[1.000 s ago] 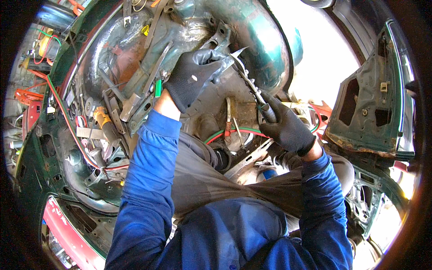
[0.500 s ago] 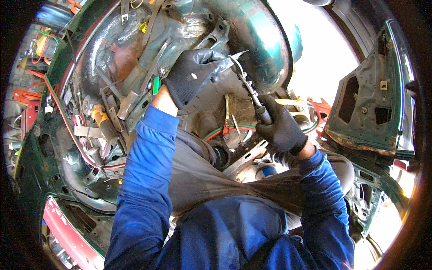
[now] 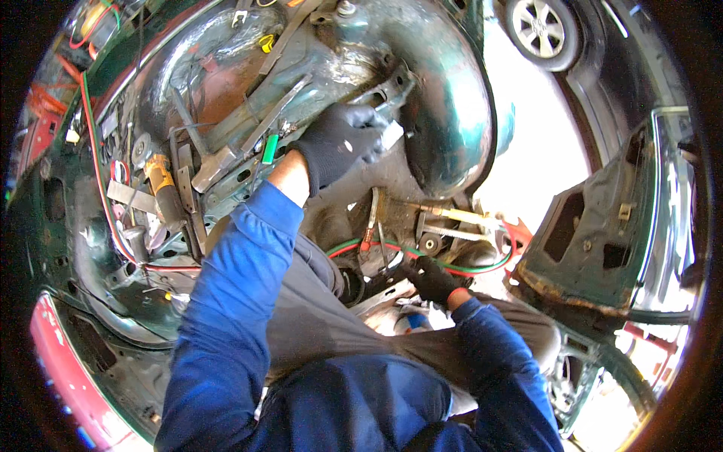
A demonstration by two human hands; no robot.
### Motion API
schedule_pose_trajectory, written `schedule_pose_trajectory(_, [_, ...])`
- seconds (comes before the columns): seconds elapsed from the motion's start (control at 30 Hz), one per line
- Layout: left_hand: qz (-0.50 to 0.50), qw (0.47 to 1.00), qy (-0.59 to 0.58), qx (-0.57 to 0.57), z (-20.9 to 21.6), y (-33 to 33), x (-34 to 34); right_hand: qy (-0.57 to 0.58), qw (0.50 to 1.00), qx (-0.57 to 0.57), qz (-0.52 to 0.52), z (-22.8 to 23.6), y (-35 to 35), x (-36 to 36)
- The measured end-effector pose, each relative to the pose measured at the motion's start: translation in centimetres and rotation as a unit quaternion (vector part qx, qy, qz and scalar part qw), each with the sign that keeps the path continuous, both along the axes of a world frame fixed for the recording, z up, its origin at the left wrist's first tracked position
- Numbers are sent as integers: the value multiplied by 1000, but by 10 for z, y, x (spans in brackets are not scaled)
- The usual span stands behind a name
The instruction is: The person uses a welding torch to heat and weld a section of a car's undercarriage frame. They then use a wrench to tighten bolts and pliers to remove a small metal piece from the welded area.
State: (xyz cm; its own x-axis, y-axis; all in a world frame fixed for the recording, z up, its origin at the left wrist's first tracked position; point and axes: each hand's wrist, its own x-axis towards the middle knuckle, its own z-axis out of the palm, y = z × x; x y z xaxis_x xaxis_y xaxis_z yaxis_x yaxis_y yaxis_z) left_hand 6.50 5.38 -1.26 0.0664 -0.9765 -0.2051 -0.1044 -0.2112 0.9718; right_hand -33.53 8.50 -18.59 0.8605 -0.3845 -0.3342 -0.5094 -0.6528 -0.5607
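Note:
My left hand [image 3: 343, 143], in a black glove, is raised in front of the rounded green car-body panel [image 3: 452, 90]. Its fingers are closed on a small pale piece of sheet metal [image 3: 392, 134]. Lower down, close to my right knee, my gloved right hand [image 3: 433, 280] reaches toward the floor beside a long metal strip [image 3: 384, 296]. Its fingers are dark and partly hidden, so I cannot make out what they hold, if anything. A tool with a reddish handle [image 3: 367, 233] stands just beyond it.
To the left lie a yellow angle grinder [image 3: 160, 177], a hammer [image 3: 215, 167] and loose metal strips. Red and green hoses [image 3: 482, 269] curve across the floor by my right hand. A detached-looking green door [image 3: 595, 226] stands on the right, near another car's wheel [image 3: 538, 29].
My right hand has moved down and away from the metal piece, taking the slender dark-handled cutting tool out of sight. My left hand still grips the piece, now turned. The view has shifted.

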Motion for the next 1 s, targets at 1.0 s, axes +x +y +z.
schedule_pose_trajectory(1.0, [158, 960, -32, -230, -125, -35, 52, -98, 942, -318, 37, 206, -238, 322])
